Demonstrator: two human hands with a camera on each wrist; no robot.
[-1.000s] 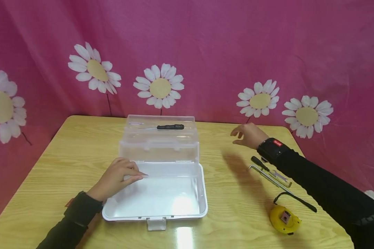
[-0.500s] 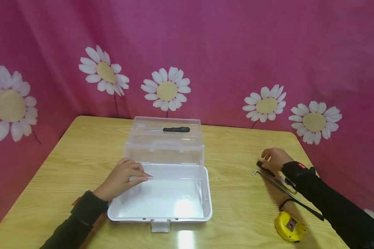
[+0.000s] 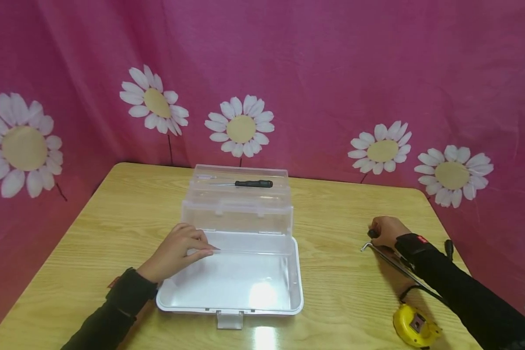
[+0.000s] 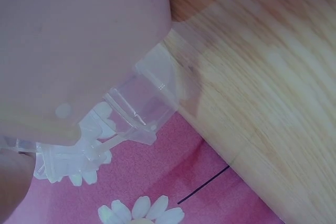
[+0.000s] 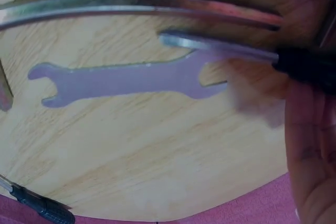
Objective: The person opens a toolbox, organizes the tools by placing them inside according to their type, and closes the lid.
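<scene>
Black-handled small screwdriver point(image 5: 307, 66), light, stiff, slick steel shaft: right hand point(image 3: 387, 231) pinches its handle, 3 o'clock of clear plastic box point(image 3: 238, 265), left hand point(image 3: 179, 250) flat on rim.

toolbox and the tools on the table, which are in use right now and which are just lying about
In hand:
clear toolbox, left hand on its rim
black-handled screwdriver, under right hand

Lying about:
flat wrench
hex key
yellow tape measure
screwdriver in the tray

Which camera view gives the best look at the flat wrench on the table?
The right wrist view: the flat wrench lies fully visible on the table, both open ends clear. In the head view the right hand and sleeve hide it. The left wrist view does not show it.
</scene>
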